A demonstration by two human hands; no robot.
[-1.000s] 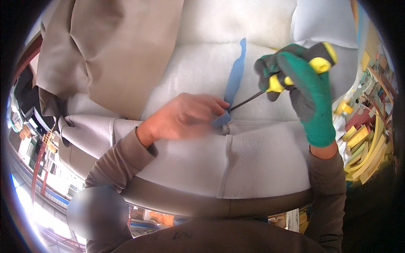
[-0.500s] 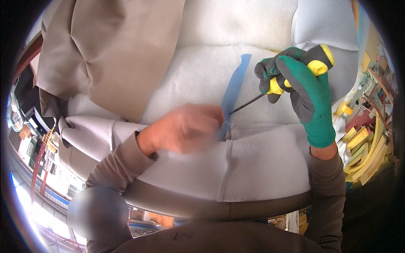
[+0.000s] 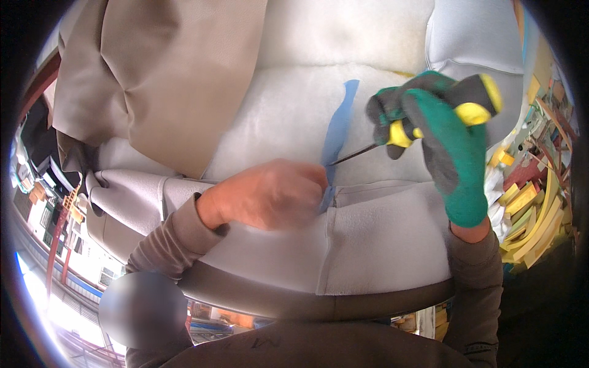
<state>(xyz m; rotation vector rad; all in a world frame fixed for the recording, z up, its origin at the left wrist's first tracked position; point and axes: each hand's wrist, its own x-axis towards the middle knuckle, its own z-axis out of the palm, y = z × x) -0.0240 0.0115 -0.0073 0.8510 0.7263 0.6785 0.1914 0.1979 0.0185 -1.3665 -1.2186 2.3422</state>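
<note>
1. The blue strip (image 3: 337, 136) lies toward one o'clock, just off centre, across white batting (image 3: 288, 113); its lower end meets seamed pale grey fabric (image 3: 386, 239).
2. From two o'clock, the screwdriver-like tool (image 3: 399, 132) slants in, its shaft's tip at the strip; my gloved right hand (image 3: 438, 129) has its fingers wrapped round the handle, blocking batting behind.
3. My bare left hand (image 3: 267, 193), near nine o'clock, is blurred, fingers curled beside the strip; whether they pinch it, I cannot tell.
4. A creased brown sheet (image 3: 184, 73) covers ten to eleven o'clock.
5. Yellow foam offcuts (image 3: 527, 224) crowd three o'clock.
</note>
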